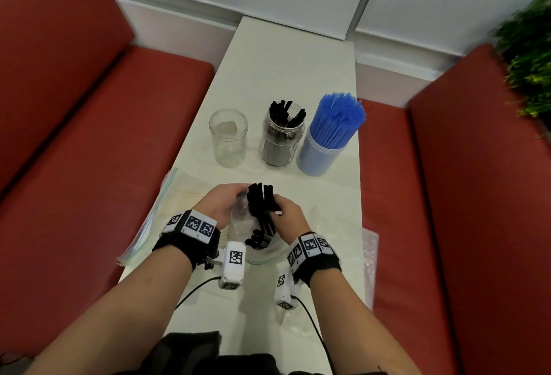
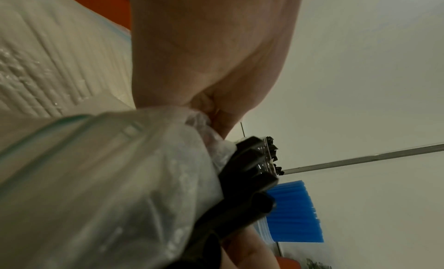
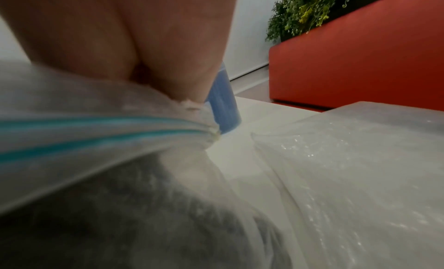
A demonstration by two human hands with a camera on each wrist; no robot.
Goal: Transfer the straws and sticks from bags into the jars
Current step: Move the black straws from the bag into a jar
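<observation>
While I hold both hands at the near end of the table (image 1: 286, 76), I log the scene as follows.

Item: bag (image 1: 238, 234), clear zip type, half upright just before me. My left hand (image 1: 222, 206) curls round its bunched plastic; the left wrist view shows the film gathered in the fingers (image 2: 216, 119).

Item: black sticks (image 1: 262, 210), a bundle standing out of the bag's mouth. My right hand (image 1: 287, 215) closes on the bundle's side, though whether it pinches sticks alone or sticks plus film I cannot tell; the right wrist view shows only blurred film and the zip strip (image 3: 96, 132).

Item: empty jar (image 1: 228, 137), far left of three. Likely destination, in my judgement.

Item: black jar (image 1: 281, 139), centre, already stocked with sticks.

Item: blue jar (image 1: 325, 142), right, packed with blue straws (image 1: 340, 118).

Item: flat bags, one left (image 1: 149, 219) and one right (image 1: 368, 255) of my wrists.

Risks, as I judge them:
- Loose sticks lie crosswise low in the bag; a quick pull could drag film up with the bundle and scatter them.
- A light grip may let the bundle fan or slide apart mid-carry.
- Jars stand close together; reaching the left one, my wrist unit or cable could knock it, or tip the top-heavy blue jar.
- Sticks meeting the jar's rim askew may spill onto the table.
</observation>
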